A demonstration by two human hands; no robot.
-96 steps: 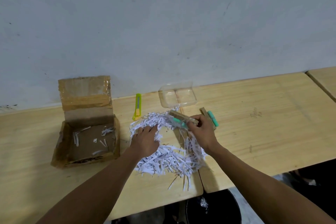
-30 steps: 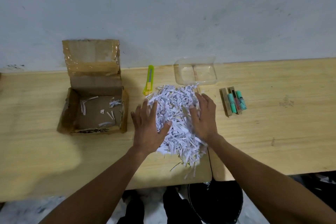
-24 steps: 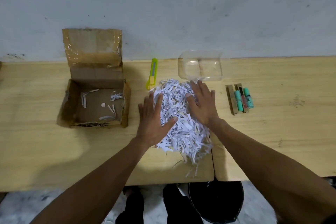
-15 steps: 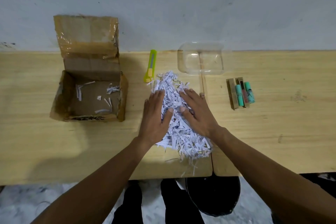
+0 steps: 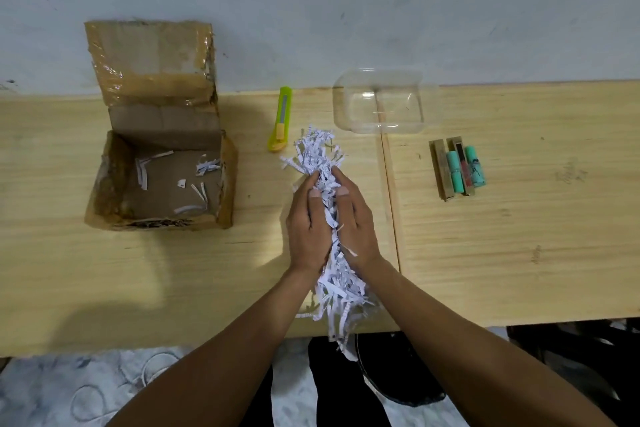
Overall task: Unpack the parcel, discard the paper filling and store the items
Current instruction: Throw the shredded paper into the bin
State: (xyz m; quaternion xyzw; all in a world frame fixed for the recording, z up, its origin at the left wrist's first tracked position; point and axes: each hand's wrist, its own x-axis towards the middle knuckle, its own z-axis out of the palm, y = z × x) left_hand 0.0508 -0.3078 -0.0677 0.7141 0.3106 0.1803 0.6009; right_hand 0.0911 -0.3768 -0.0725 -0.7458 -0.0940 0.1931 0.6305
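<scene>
Shredded white paper filling [image 5: 329, 204] is squeezed into one bundle between left hand [image 5: 306, 229] and right hand [image 5: 355, 222], both grips closed on it, lower centre of frame, probably so it's dumped in the black bin [image 5: 401, 378] below the bench [image 5: 519, 253] edge.

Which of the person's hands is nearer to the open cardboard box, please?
Left. The left hand lies right of the cardboard box; the right hand is farther right, across the shredded paper.
</scene>
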